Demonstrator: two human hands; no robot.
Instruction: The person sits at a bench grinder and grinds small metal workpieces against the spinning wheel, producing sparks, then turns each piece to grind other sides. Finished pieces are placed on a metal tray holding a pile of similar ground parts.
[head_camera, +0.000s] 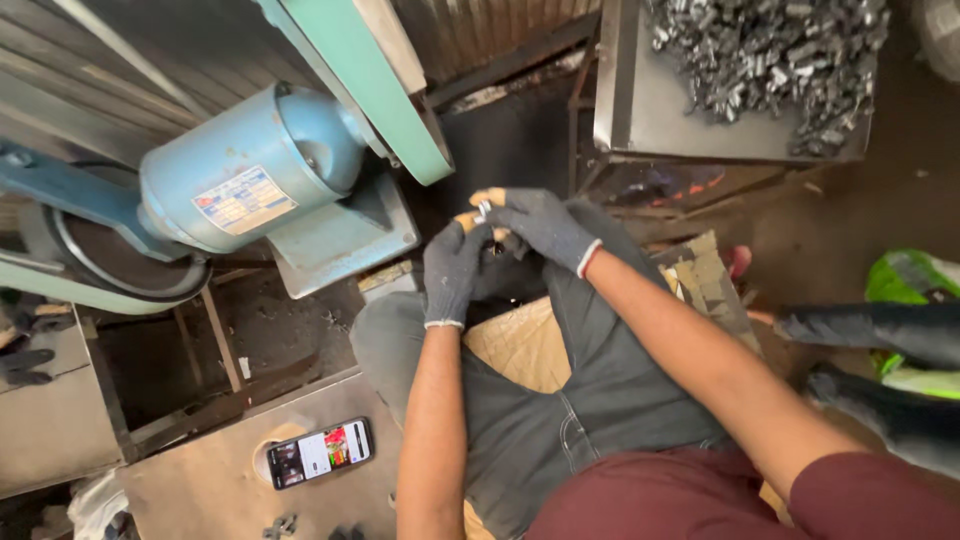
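Both gloved hands meet over the lap, the right hand (545, 225) and left hand (452, 268) pinching one small metal piece (484, 208) between their fingertips, close to the blue motor (250, 165) and below the tray of metal parts (770, 60), within reach.

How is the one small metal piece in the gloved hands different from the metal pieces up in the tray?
The small metal piece is single, pinched between the fingers of the left hand and right hand; the metal pieces lie loose in a heap in the grey tray. The held one sits over the lap, the heap further ahead to the right. Both look shiny and silver-grey.
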